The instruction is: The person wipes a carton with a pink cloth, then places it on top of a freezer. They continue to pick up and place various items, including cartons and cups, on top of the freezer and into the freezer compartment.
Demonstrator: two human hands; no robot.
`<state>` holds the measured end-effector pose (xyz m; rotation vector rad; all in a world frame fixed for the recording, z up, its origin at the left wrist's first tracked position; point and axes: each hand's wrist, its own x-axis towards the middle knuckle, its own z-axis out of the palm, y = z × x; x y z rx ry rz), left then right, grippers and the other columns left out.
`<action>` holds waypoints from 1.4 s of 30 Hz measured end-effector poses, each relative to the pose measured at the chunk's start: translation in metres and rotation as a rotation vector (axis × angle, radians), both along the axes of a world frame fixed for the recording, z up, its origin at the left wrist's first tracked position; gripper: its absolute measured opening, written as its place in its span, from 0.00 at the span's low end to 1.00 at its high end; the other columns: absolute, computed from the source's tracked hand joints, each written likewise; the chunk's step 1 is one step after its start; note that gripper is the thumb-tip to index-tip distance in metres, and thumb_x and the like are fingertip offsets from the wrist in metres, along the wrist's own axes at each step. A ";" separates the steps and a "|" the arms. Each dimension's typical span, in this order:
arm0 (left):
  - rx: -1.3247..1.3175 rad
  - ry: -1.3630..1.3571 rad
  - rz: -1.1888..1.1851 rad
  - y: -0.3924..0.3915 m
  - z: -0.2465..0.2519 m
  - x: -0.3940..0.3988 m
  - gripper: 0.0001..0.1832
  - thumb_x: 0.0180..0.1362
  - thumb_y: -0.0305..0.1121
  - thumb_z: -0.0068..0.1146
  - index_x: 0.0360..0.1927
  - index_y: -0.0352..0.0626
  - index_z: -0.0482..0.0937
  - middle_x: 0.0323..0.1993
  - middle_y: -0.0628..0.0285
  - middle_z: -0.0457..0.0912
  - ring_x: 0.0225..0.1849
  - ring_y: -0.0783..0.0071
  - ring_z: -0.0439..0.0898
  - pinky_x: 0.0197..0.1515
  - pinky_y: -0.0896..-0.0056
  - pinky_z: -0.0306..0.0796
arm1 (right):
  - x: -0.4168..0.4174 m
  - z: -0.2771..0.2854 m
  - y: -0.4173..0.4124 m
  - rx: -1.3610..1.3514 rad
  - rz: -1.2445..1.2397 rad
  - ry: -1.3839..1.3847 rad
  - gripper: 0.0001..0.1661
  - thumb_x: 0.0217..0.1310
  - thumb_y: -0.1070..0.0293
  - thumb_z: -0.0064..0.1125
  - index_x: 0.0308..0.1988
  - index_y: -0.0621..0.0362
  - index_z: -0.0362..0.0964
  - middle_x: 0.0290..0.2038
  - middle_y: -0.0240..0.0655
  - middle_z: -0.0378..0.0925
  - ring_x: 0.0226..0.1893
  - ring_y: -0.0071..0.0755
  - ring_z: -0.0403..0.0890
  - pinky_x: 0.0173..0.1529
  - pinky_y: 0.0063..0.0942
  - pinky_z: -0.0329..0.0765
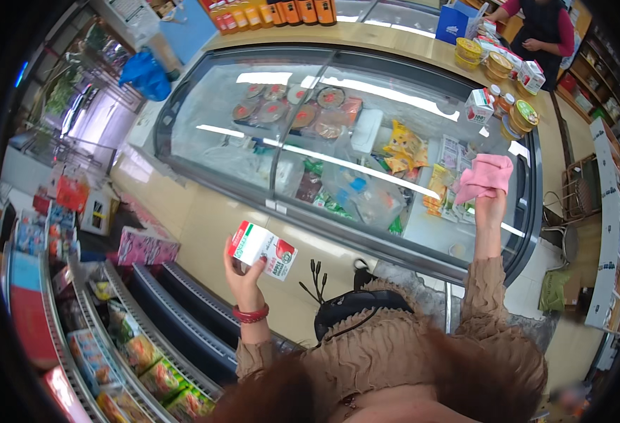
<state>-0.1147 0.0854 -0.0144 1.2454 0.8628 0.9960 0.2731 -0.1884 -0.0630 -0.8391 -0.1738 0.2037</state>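
Note:
My left hand (245,283) grips a white, red and green drink carton (265,249) with an apple picture, held over the floor between the shelves and the freezer. A pink cloth (485,178) is bunched in my right hand (490,210), above the right part of the glass-topped chest freezer (275,206). Beyond the cloth, on the freezer's far right edge, stand another white carton (479,107), small orange bottles (503,104) and stacked round tubs with a green lid (525,116). Packaged foods, among them a yellow bag (402,145), lie under the glass.
Along my left run shelves (151,343) with packaged food. Bottles (273,13) line the wooden counter (394,39) behind the freezer, with more tubs (468,52) and a blue bag (452,25). A person (540,31) stands at the far right. A metal stool (561,240) is beside the freezer.

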 end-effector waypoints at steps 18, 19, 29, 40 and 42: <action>0.504 0.293 -0.532 0.328 -0.050 0.335 0.41 0.39 0.19 0.62 0.61 0.46 0.62 0.53 0.60 0.64 0.52 0.70 0.71 0.48 0.70 0.71 | 0.251 -0.018 0.272 -0.232 -0.179 -0.055 0.16 0.62 0.68 0.45 0.48 0.63 0.67 0.39 0.33 0.74 0.35 0.25 0.76 0.38 0.24 0.75; 0.551 0.279 -0.580 0.346 -0.058 0.350 0.40 0.39 0.19 0.63 0.60 0.47 0.63 0.53 0.61 0.63 0.52 0.70 0.71 0.49 0.70 0.71 | 0.269 -0.011 0.284 -0.440 -0.268 -0.145 0.16 0.62 0.68 0.46 0.49 0.62 0.68 0.37 0.32 0.74 0.33 0.23 0.76 0.36 0.22 0.75; 0.871 0.423 -0.961 0.413 -0.070 0.417 0.43 0.35 0.21 0.63 0.61 0.47 0.61 0.50 0.55 0.64 0.53 0.60 0.68 0.52 0.64 0.67 | 0.456 -0.096 0.342 -1.631 -0.320 -0.644 0.26 0.61 0.52 0.39 0.42 0.61 0.76 0.39 0.40 0.79 0.44 0.34 0.77 0.47 0.31 0.70; 1.019 0.915 -1.131 0.407 -0.033 0.445 0.46 0.30 0.27 0.69 0.58 0.54 0.61 0.48 0.45 0.66 0.43 0.46 0.73 0.44 0.58 0.71 | 0.384 -0.020 0.481 -1.299 0.228 -0.548 0.19 0.59 0.60 0.47 0.49 0.52 0.69 0.34 0.33 0.77 0.39 0.30 0.80 0.36 0.29 0.76; 1.021 0.898 -1.142 0.407 -0.033 0.440 0.45 0.31 0.26 0.69 0.58 0.53 0.62 0.46 0.46 0.66 0.42 0.47 0.74 0.43 0.59 0.71 | 0.422 -0.041 0.414 -0.990 0.190 -0.257 0.22 0.62 0.56 0.40 0.45 0.61 0.69 0.32 0.37 0.75 0.24 0.28 0.78 0.23 0.25 0.74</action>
